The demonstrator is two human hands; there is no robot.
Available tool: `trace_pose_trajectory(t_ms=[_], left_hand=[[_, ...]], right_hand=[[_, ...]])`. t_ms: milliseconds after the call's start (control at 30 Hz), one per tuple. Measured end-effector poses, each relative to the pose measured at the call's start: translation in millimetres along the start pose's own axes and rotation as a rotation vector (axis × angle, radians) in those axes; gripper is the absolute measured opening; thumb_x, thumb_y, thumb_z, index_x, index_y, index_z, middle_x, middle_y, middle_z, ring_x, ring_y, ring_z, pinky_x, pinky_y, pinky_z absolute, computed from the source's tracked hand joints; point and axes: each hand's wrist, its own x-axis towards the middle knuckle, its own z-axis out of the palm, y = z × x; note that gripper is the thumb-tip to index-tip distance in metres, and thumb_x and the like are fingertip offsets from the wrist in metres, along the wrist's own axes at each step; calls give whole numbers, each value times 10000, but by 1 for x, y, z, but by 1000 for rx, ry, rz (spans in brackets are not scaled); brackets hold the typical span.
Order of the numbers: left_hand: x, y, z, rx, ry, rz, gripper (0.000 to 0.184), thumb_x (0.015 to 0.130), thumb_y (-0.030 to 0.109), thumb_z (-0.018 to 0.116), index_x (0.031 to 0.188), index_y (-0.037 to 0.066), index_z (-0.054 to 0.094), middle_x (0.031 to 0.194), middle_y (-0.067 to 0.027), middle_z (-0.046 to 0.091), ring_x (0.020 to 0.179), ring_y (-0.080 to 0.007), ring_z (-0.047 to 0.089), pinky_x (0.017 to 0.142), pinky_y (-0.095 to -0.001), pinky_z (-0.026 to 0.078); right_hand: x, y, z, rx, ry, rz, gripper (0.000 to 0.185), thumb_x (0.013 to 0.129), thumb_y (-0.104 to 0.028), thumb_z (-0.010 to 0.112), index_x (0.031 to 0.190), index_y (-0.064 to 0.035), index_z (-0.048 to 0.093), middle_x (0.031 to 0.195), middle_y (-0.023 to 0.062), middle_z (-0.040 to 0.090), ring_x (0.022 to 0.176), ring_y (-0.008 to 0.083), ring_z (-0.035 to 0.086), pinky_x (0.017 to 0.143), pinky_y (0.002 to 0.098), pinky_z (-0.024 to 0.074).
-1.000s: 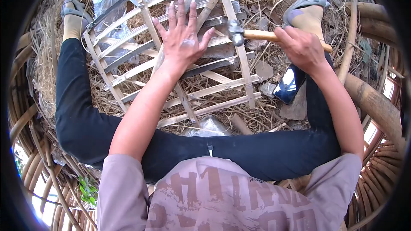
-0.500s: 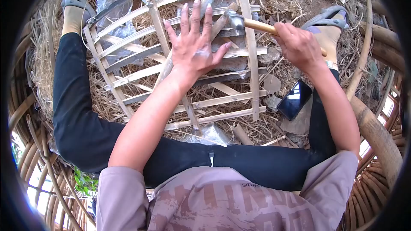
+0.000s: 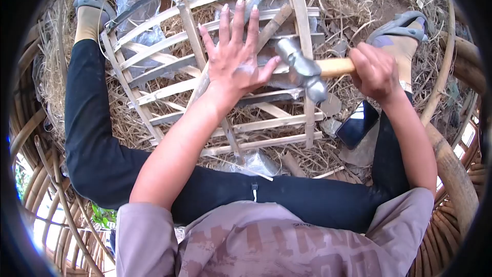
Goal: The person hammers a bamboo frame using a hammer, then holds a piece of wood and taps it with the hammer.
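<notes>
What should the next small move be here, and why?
I'd probably draw the left hand slightly away from the hammer: its thumb is stretched out, and the hammer's head, seemingly held up over the slats by the right hand, appears close beside the thumb tip.

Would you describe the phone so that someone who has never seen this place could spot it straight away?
Find the slatted lattice, then look just past its right-hand edge, toward the person's right lower leg. Between the two lies the phone. Its glossy black face with a bright reflection sets it apart from the dull stones beside it.
</notes>
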Motion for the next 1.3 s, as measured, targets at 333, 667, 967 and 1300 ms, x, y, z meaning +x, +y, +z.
trace_pose_trajectory(t_ms=[333,667,967,1300], left_hand=[[-2,5,-4,7,-44,-5,1128,804,749,599,1662,138,195,1708,-171,177,1555,-426,195,1131,-800,144],[4,0,0,-39,-23,3,1139,803,765,585,1663,131,193,1709,-175,177,1560,-434,176,1171,-764,45],[6,-3,-2,-2,-9,7,1167,776,735,644,1658,116,198,1705,-179,178,1546,-442,206,1138,-790,147],[1,1,-4,-20,-34,2,1164,779,746,642,1660,126,201,1704,-180,188,1545,-445,205,1142,-783,142]], right_hand=[[0,15,-1,-56,-189,50,316,794,-42,744,1075,-11,603,837,123,638,684,306,666,595,411,526],[7,12,11,-110,-213,143,194,874,-84,723,960,-51,553,707,77,535,568,244,609,495,397,477],[3,27,3,-24,84,-98,180,898,-107,706,959,-38,552,708,65,521,568,241,590,491,367,463],[6,24,9,-89,-13,-31,207,854,-118,693,1007,-60,567,709,59,501,561,218,572,475,362,454]])
